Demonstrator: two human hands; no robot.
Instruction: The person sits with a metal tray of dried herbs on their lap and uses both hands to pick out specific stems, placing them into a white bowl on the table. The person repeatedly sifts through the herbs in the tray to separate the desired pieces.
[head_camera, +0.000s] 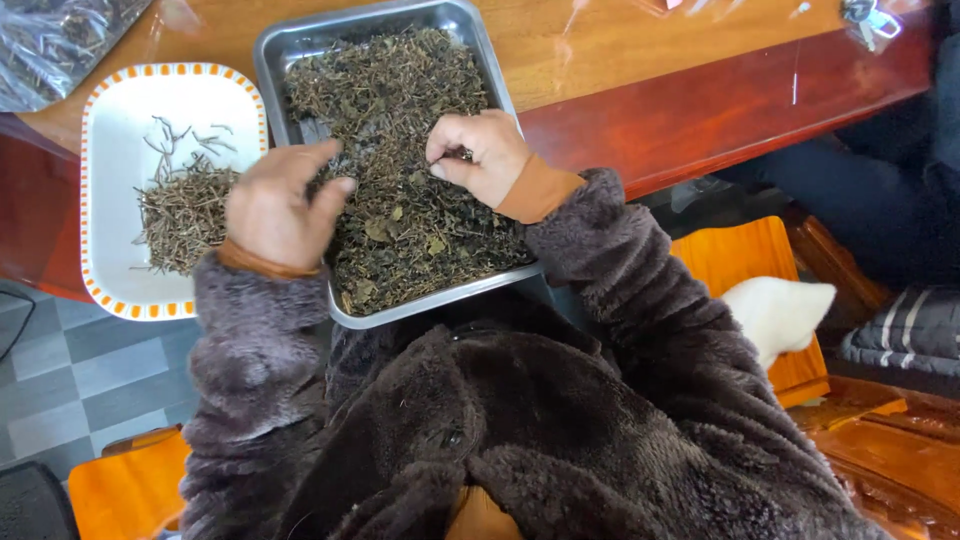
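Clear plastic bag (55, 40) of dark dried plant matter: far left of the steel tray, at the table's upper corner, partly out of view.

White rectangular dish with orange-dashed rim (100, 120): just left of the steel tray, its side touching or nearly touching it. Holds a small heap of bare dried stems (185, 210), with a few loose ones above the heap.

Left hand (275, 205): over the steel tray's left edge, palm inward, fingers loosely curled and part open, thumb spread. Whether it has hold of a stem cannot be told.

Steel tray (290, 45): landmark item, set at a tilt on the wooden table (620, 50), its near corner overhanging the table edge toward the person's lap. Filled with dried leaves and stems (400, 120), mixed and unsorted.

Right hand (485, 155): over the tray's middle right, fingers closed in a pinch on a bit of the mix, thumb against forefinger.

Orange stool (745, 260): right of the tray, below the table edge, a white furry object beside it.

Judged step: picking stems out of the leaf mix, mid-way, much still unsorted. Next move calls for a fine pinch and a carry leftward across the tray rim to the dish.
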